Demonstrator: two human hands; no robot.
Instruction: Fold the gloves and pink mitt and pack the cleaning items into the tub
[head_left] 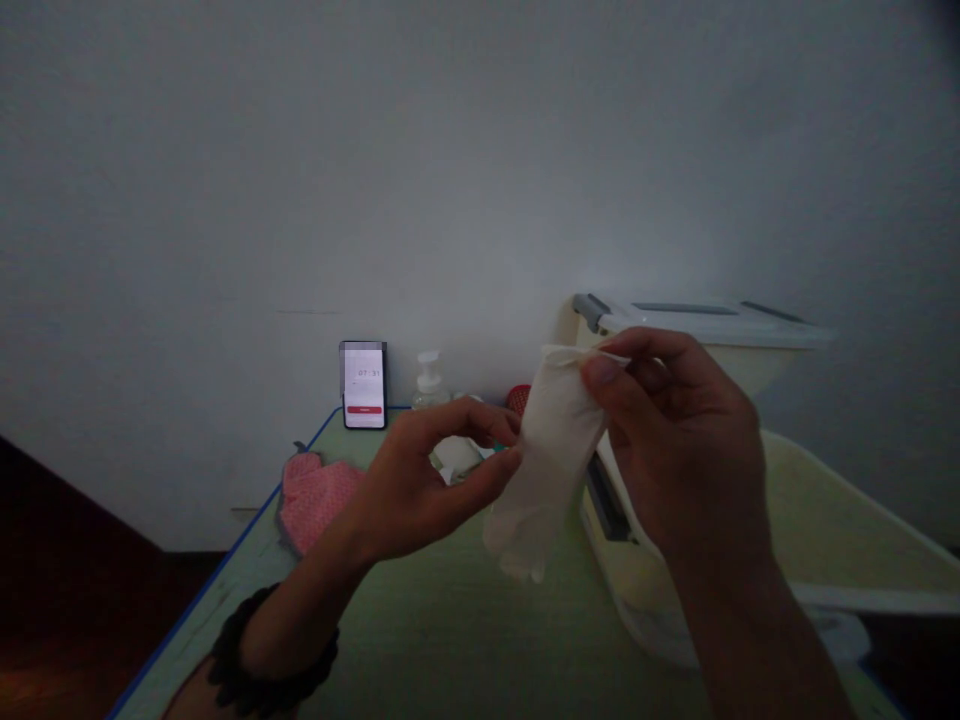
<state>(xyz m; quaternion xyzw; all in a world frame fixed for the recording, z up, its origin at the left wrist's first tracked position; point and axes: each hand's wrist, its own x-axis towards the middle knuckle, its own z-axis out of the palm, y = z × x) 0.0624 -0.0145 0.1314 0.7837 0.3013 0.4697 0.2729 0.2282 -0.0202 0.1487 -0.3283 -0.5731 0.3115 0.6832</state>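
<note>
A thin white glove [559, 430] hangs in front of me, its cuff at the top and its limp fingers pointing down. My right hand [682, 440] pinches the cuff's right corner between thumb and forefinger. At the glove's left edge is my left hand [420, 480], thumb and forefinger curved with a small gap between their tips. Those tips seem to touch the glove's edge; a firm hold does not show. The left wrist wears a dark, bulky band [274, 650].
A green table [450, 640] with a blue edge stands against a pale wall. On it are a lit phone [364, 385], a pink knitted cloth [319, 500], a clear pump bottle [429, 378] and a partly hidden red item [517, 400]. A large pale bin [847, 510] with a raised lid [712, 325] occupies the right.
</note>
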